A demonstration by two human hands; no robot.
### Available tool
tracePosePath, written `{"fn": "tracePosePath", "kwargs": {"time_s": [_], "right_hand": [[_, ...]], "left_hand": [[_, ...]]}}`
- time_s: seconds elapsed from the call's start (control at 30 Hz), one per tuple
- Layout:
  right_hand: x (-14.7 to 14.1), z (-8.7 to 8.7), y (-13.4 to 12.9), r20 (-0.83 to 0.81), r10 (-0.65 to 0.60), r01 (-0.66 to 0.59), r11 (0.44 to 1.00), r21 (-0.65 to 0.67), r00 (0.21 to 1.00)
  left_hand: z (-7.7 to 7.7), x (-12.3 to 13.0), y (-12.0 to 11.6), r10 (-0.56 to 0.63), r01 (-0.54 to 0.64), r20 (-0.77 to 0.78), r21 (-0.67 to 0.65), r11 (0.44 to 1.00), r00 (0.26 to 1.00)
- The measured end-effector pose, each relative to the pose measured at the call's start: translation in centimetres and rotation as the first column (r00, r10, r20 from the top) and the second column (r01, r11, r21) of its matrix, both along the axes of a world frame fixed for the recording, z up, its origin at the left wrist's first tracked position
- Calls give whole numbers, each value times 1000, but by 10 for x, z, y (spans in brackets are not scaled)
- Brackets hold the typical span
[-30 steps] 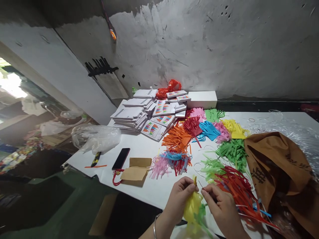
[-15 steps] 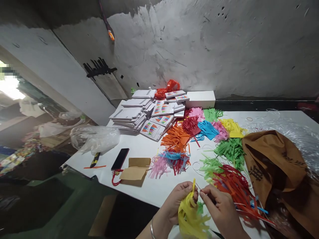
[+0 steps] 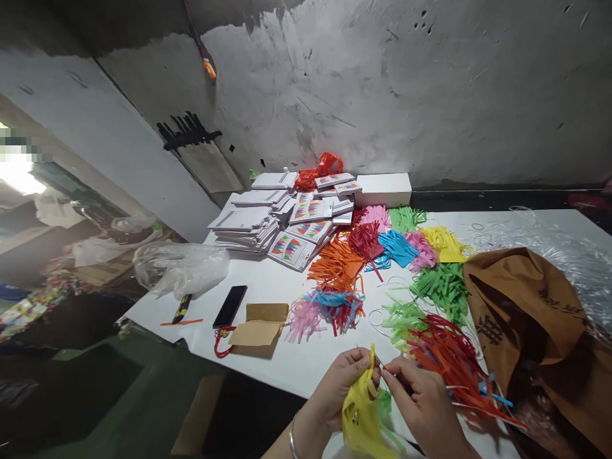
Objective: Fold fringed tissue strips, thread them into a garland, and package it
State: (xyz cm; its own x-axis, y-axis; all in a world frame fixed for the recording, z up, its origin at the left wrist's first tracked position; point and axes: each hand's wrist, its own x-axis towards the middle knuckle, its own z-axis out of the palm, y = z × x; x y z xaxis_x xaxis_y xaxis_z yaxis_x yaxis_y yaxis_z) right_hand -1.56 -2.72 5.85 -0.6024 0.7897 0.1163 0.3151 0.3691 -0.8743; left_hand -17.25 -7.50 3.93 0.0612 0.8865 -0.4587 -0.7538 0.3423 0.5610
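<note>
Holding yellow fringe (image 3: 359, 411) pinched in left hand (image 3: 345, 376), thin needle-like piece (image 3: 378, 361) between right hand (image 3: 425, 396) fingertips, at bench (image 3: 294, 373) front edge; yellow fringe looks unfinished, cut fringe bunches (image 3: 333, 266) lie from bench centre rightward, number left unclear.

Is a white table (image 3: 205, 280). Carries a clear bag (image 3: 189, 266), a cutter (image 3: 182, 308) and an orange strip (image 3: 189, 322) at the left, then a phone (image 3: 230, 306) and a red cord (image 3: 218, 346) beside a folded card (image 3: 257, 334). Bears stacked packs (image 3: 246, 220) and a white box (image 3: 383, 190) at the back, colourful tassels (image 3: 335, 264) across the middle and right, and brown cloth (image 3: 526, 280) near clear plastic (image 3: 540, 236).
</note>
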Motion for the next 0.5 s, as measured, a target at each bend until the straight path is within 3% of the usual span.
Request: {"fn": "tracePosePath", "kwargs": {"time_s": [0.17,0.37,0.5], "right_hand": [[3,-6,-1,128,69,-90,982,164,989],[1,3,1,64,20,-18,999,-29,998],[-1,3,2,63,-21,26,996,-80,998]], "left_hand": [[-1,0,-2,-10,11,-71,19,1000,997],[0,-1,-3,-16,23,-108,60,998,994],[0,-1,-2,-9,24,-160,87,996,987]]}}
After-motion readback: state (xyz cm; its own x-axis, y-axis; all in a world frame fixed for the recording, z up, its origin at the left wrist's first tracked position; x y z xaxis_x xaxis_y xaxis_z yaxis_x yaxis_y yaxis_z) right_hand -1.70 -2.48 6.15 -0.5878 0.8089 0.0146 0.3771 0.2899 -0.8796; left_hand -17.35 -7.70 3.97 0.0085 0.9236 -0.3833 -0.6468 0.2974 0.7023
